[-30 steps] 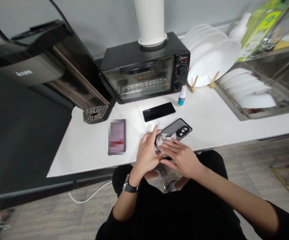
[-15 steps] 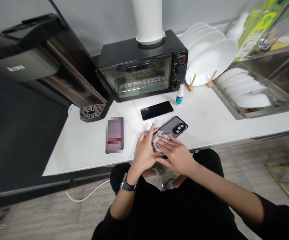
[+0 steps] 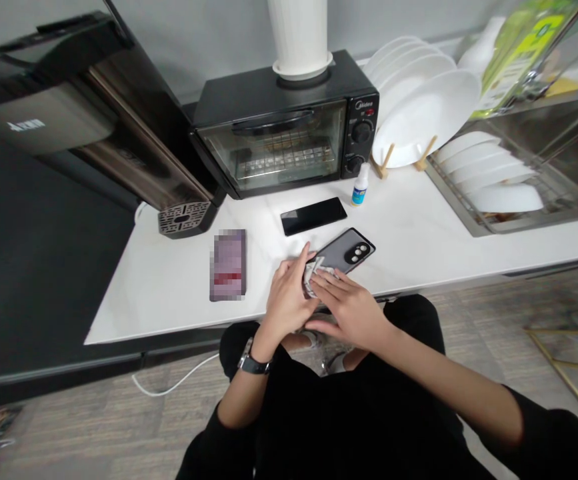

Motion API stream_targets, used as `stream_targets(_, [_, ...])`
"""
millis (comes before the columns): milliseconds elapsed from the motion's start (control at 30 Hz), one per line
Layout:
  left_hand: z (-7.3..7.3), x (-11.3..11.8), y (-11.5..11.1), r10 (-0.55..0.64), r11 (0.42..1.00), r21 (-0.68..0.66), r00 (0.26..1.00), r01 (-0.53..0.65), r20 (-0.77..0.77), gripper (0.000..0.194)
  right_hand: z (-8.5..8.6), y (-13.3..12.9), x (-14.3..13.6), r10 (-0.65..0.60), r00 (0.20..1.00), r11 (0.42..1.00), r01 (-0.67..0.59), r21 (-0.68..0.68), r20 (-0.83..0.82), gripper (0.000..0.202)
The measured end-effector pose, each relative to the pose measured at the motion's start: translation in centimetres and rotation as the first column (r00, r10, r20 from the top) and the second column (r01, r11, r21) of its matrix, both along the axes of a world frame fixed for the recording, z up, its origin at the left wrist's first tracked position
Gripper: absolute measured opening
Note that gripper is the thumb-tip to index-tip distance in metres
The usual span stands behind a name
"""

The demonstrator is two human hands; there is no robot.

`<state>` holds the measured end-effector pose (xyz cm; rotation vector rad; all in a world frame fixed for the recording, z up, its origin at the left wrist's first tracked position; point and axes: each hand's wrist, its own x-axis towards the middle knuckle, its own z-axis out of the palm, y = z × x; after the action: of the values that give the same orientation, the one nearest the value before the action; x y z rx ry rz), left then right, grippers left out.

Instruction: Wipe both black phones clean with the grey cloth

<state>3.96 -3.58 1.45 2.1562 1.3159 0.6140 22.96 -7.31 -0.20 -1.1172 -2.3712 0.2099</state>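
Note:
A dark phone case (image 3: 345, 245) with a camera cutout lies tilted over the counter's front edge, its lower left end in my left hand (image 3: 289, 293). My right hand (image 3: 351, 303) presses a crumpled white wipe (image 3: 315, 272) against the case with its fingertips. Behind the case lies a black phone (image 3: 313, 216), screen up. To that phone's right stands a small white spray bottle (image 3: 360, 185) with a blue label. A purple, partly pixelated flat item (image 3: 228, 265) rests left of my hands.
A black toaster oven (image 3: 279, 147) bears a white pot (image 3: 299, 37). White plates (image 3: 419, 123) stand in a rack at the right, beside a sink (image 3: 483, 230) with more dishes. A tall machine (image 3: 133, 147) stands at the left of the white counter (image 3: 169, 287).
My right fingers and the wipe have shifted slightly on the case. The whole view has tilted a little; the other objects stay in place.

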Motion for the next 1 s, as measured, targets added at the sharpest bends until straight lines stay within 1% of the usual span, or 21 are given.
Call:
stream_targets(67, [0.1, 0.1, 0.0, 0.006, 1.0, -0.004, 1.0, -0.006, -0.004, 0.107, 0.3, -0.1, 2.6, -0.008, 0.999, 1.0, 0.009, -0.012, 0.033, 0.051])
stream_targets(133, [0.2, 0.3, 0.1, 0.006, 1.0, -0.003, 1.0, -0.007, -0.014, 0.107, 0.5, 0.9, 5.4, -0.11, 0.99, 0.994, 0.109, 0.018, 0.088, 0.046])
stream_targets(167, [0.2, 0.4, 0.1, 0.009, 1.0, 0.0, 1.0, -0.009, -0.019, 0.106, 0.5, 1.6, 6.2, -0.181, 0.978, 0.983, 0.177, 0.043, 0.105, 0.048])
stream_targets(200, [0.2, 0.4, 0.1, 0.014, 1.0, 0.004, 1.0, -0.014, -0.025, 0.106, 0.4, 2.4, 6.4, -0.245, 0.963, 0.969, 0.239, 0.064, 0.115, 0.052])
stream_targets(267, [0.2, 0.5, 0.1, 0.024, 1.0, 0.013, 0.999, -0.024, -0.032, 0.105, 0.1, 3.3, 4.9, -0.317, 0.942, 0.947, 0.31, 0.08, 0.111, 0.066])
stream_targets(300, [0.1, 0.5, 0.0, 0.028, 0.999, 0.018, 0.999, -0.027, -0.034, 0.105, 0.0, 3.3, 3.5, -0.306, 0.946, 0.951, 0.3, 0.075, 0.103, 0.074])
stream_targets(333, [0.0, 0.5, -0.1, 0.027, 0.999, 0.024, 0.999, -0.026, -0.034, 0.105, -0.1, 2.9, 2.0, -0.263, 0.961, 0.964, 0.258, 0.064, 0.09, 0.079])
stream_targets(400, [-0.1, 0.4, -0.2, 0.02, 0.999, 0.039, 0.999, -0.018, -0.031, 0.105, -0.1, 1.6, -0.3, -0.131, 0.99, 0.991, 0.129, 0.036, 0.057, 0.08])
stream_targets(433, [-0.1, 0.3, -0.3, 0.019, 0.999, 0.046, 0.999, -0.018, -0.031, 0.105, 0.0, 0.9, -0.6, -0.065, 0.997, 0.998, 0.065, 0.018, 0.044, 0.076])
stream_targets(467, [-0.1, 0.3, -0.3, 0.02, 0.999, 0.05, 0.999, -0.018, -0.033, 0.105, 0.1, 0.4, -0.3, -0.02, 0.999, 1.0, 0.02, 0.0, 0.038, 0.071])
stream_targets(500, [-0.1, 0.3, -0.3, 0.022, 0.999, 0.049, 0.999, -0.02, -0.036, 0.105, 0.2, 0.1, 0.6, -0.004, 0.999, 1.0, 0.004, -0.012, 0.042, 0.067])
stream_targets(567, [0.0, 0.3, -0.3, 0.029, 0.999, 0.036, 0.999, -0.028, -0.042, 0.105, 0.5, 0.5, 3.2, -0.062, 0.994, 0.998, 0.063, -0.011, 0.088, 0.061])
stream_targets(633, [0.1, 0.4, -0.2, 0.031, 0.999, 0.027, 0.999, -0.03, -0.041, 0.106, 0.6, 1.6, 5.2, -0.2, 0.97, 0.98, 0.199, 0.024, 0.14, 0.06])
stream_targets(700, [0.1, 0.5, -0.1, 0.032, 0.999, 0.031, 0.999, -0.031, -0.037, 0.106, 0.5, 2.6, 5.0, -0.325, 0.934, 0.946, 0.321, 0.053, 0.145, 0.066])
stream_targets(733, [0.0, 0.4, -0.1, 0.028, 0.999, 0.036, 0.999, -0.027, -0.036, 0.105, 0.4, 2.8, 4.0, -0.346, 0.93, 0.938, 0.342, 0.052, 0.126, 0.07])
stream_targets(800, [-0.2, 0.3, -0.1, 0.015, 0.999, 0.035, 0.999, -0.014, -0.035, 0.101, 0.1, 2.4, 1.4, -0.273, 0.96, 0.962, 0.271, 0.025, 0.066, 0.075])
stream_targets(867, [-0.4, 0.1, -0.2, 0.006, 1.0, 0.03, 1.0, -0.005, -0.029, 0.1, -0.1, 1.4, -0.5, -0.126, 0.992, 0.992, 0.126, -0.007, 0.006, 0.074])
stream_targets(900, [-0.4, 0.0, -0.2, 0.004, 1.0, 0.03, 1.0, -0.004, -0.025, 0.1, -0.2, 1.0, -0.7, -0.065, 0.998, 0.998, 0.065, -0.022, -0.007, 0.072])
stream_targets(933, [-0.5, 0.0, -0.2, 0.005, 0.999, 0.032, 1.0, -0.005, -0.021, 0.1, -0.1, 0.8, -0.3, -0.033, 0.999, 0.999, 0.033, -0.032, -0.006, 0.069])
stream_targets(967, [-0.5, 0.0, -0.2, 0.007, 0.999, 0.036, 1.0, -0.006, -0.02, 0.1, -0.1, 0.8, 0.6, -0.038, 0.999, 0.999, 0.039, -0.034, 0.009, 0.065])
stream_targets(1000, [-0.4, 0.1, -0.1, 0.009, 0.999, 0.042, 1.0, -0.008, -0.021, 0.101, 0.0, 1.0, 1.8, -0.078, 0.996, 0.997, 0.079, -0.024, 0.034, 0.062])
